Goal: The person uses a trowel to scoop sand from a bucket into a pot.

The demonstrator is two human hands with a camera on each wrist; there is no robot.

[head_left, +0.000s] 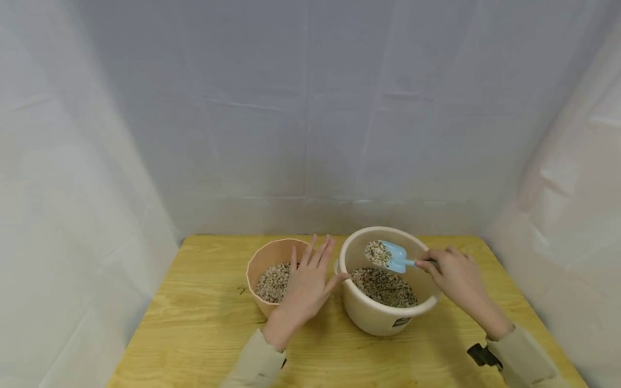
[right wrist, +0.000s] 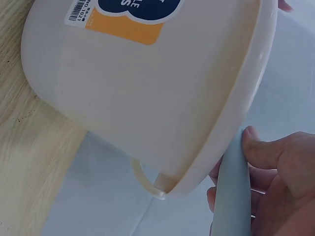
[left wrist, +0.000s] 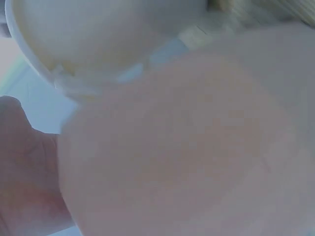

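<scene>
Right hand (head_left: 453, 277) pinches the handle of a small blue scoop (head_left: 394, 256), fingers curled round it. In the right wrist view the pale blue handle (right wrist: 232, 191) runs up past the rim of the cream bucket (right wrist: 147, 93), thumb and fingers wrapped about it. The scoop blade hangs over the bucket's inside, roughly level and loaded with a heap of gravel (head_left: 377, 252). More gravel lies in the bucket's bottom.

Left hand (head_left: 306, 285) is flat with fingers straight and spread, gripping nothing. It sits between the two vessels, fingertips over the near rim of the peach-coloured pot (head_left: 274, 257) and thumb tip at the bucket's rim (head_left: 342, 264). The left wrist view is blurred; only the pot's wall (left wrist: 187, 147) and the bucket's underside show, close together.

The pot also holds gravel, part full. Both stand on the yellow wood surface (head_left: 194, 323), just beside each other, against white sheeting.

Handling, as judged: the scoop is stiff light plastic, and the loose gravel will roll off if the blade tips. The grip is best kept far back on the handle, blade level. The bucket looks thin-walled and light, liable to slide when nudged; its rim is the place to steady it.
</scene>
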